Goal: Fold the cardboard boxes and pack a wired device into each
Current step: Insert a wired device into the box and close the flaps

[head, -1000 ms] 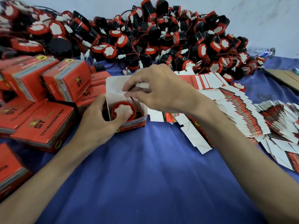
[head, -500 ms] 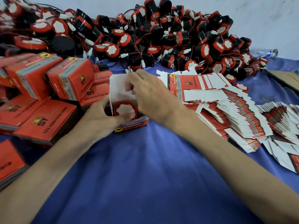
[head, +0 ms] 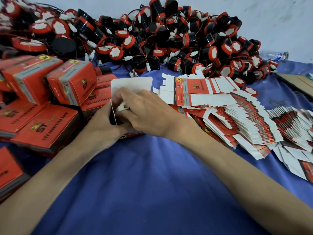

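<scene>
A: Where is the box (head: 133, 134)?
B: On the blue cloth (head: 144, 175), flap (head: 132, 83) up, beside the packed boxes (head: 71, 82). The left hand (head: 101, 128) grips its side.
A: The right hand (head: 149, 112)?
B: Over the opening, fingers curled, pinching a white plug (head: 122, 106).

The table cover (head: 152, 184) is matt blue woven cloth, softly creased, and the wall (head: 254, 11) behind is pale matt paint with faint scuffs. The closed boxes (head: 74, 85) are thin cardboard printed red and grey with a slight satin sheen, the open box (head: 132, 83) shows a plain white uncoated inside on its raised flap, and the flat blanks (head: 211, 97) are the same card, printed on one face and bare white on the other. The devices (head: 162, 33) have smooth, fairly glossy black plastic bodies with red plastic rims and dull white faces, thin plastic-coated wires and, on one, a white plug (head: 122, 106) of smooth plastic.
</scene>
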